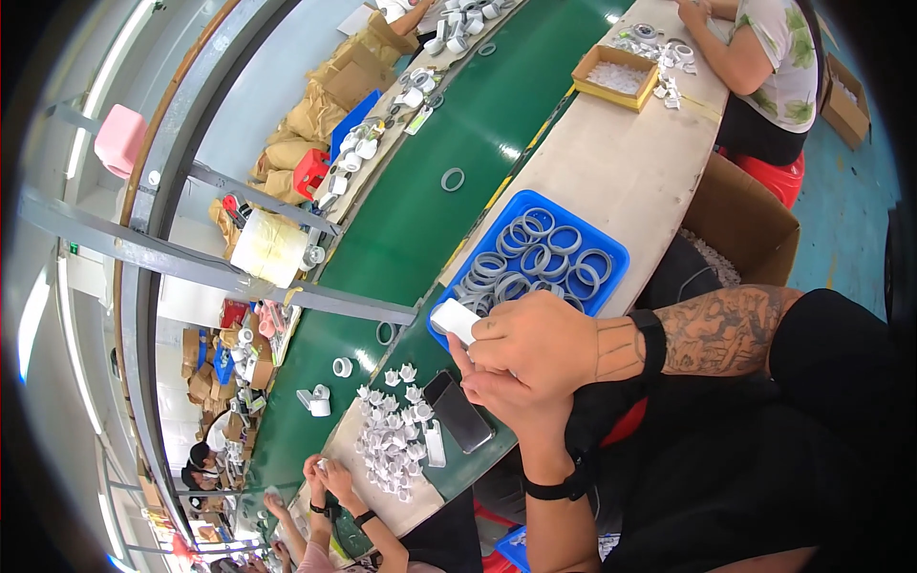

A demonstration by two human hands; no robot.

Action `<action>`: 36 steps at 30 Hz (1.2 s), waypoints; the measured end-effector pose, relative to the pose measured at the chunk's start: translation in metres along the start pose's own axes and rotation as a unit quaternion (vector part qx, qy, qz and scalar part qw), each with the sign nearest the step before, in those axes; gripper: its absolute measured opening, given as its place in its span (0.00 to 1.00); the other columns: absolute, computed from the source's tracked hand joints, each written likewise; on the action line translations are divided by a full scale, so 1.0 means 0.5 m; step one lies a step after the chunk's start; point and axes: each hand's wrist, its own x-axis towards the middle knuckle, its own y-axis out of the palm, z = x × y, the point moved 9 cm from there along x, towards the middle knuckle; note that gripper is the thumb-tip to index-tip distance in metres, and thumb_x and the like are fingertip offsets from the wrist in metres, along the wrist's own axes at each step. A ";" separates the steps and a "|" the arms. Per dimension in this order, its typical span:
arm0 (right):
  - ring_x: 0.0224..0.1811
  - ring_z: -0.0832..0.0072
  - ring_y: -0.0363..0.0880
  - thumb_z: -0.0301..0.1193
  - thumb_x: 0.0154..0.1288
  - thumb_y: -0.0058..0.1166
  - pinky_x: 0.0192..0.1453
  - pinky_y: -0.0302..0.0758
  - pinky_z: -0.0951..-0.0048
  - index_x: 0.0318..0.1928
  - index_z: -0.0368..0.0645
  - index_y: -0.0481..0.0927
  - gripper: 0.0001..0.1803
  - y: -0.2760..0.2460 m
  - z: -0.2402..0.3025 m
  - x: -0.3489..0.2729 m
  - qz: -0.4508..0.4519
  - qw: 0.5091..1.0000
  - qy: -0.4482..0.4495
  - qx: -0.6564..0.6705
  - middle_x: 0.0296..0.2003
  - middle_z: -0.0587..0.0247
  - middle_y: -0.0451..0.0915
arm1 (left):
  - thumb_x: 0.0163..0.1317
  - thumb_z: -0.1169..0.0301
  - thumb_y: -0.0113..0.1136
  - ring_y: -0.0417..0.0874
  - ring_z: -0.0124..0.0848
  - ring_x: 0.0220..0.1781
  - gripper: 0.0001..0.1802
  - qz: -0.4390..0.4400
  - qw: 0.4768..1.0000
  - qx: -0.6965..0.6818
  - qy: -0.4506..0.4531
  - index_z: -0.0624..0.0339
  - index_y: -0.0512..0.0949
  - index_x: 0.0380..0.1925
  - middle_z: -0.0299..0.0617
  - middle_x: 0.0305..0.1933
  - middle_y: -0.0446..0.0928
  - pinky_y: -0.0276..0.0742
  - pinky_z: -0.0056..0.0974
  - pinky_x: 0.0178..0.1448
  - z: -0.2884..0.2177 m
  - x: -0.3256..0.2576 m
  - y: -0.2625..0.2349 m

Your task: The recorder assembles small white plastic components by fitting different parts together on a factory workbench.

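My right hand (pixel 546 334), with a dark band on its tattooed forearm, is closed on a flat white plastic piece (pixel 456 321). Just below it, my left hand (pixel 521 399) presses up against the right, fingers folded together around the near end of the same piece; one finger points along its edge. Most of that grip is hidden. Behind the piece stands a blue tray (pixel 618 256) holding several grey rings (pixel 564 239). A dark phone (pixel 460 413) lies beside my hands, next to a heap of small white plastic parts (pixel 392 444).
A green conveyor belt (pixel 411 205) runs past the worktable (pixel 611 162), carrying a loose grey ring (pixel 452 180) and white parts (pixel 318 401). A metal post (pixel 358 304) crosses over it. Co-workers sit at both ends. An open carton (pixel 745 215) stands beside the table.
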 end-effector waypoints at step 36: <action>0.32 0.52 0.88 0.37 0.67 0.58 0.34 0.81 0.50 0.35 0.45 0.85 0.10 0.066 -0.059 -0.003 0.051 0.994 0.091 -0.046 0.31 0.59 0.84 | 0.54 0.63 0.83 0.80 0.60 0.76 0.37 -0.087 0.937 0.337 0.035 0.67 0.82 0.64 0.55 0.63 0.86 0.47 0.70 0.96 -0.085 0.030 -0.004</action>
